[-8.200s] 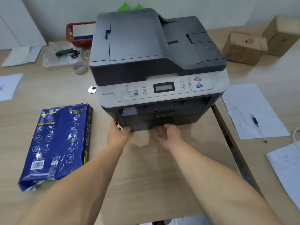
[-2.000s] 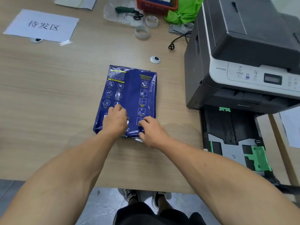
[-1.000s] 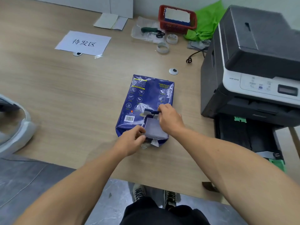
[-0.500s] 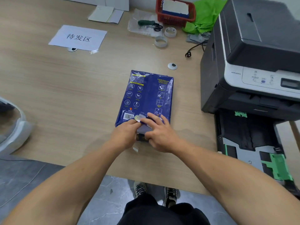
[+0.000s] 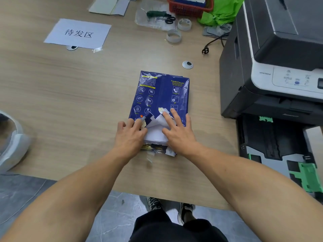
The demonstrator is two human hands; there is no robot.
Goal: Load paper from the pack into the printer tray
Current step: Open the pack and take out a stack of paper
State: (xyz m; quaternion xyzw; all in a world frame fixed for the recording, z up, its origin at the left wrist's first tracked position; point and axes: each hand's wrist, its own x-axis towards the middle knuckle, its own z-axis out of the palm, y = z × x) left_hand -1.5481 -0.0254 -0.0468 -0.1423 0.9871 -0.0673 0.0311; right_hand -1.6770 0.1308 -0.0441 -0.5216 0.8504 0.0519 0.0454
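- Right, the paper pack (image 5: 161,100) lies flat on the desk (image 5: 70,102) under both hands: blue glossy wrapper, near end torn, white sheets (image 5: 156,131) showing between them.
- Left hand (image 5: 130,135) pinches the torn wrapper edge; right hand (image 5: 178,132) lies spread, fingers flat on the film, gripping nothing.
- Looks heavy and dense, and that film's probably slippery. Better to take the bared stack by its edges.
- Printer tray (image 5: 279,151) stands pulled out, well off beyond the right hand, below the printer (image 5: 272,58).
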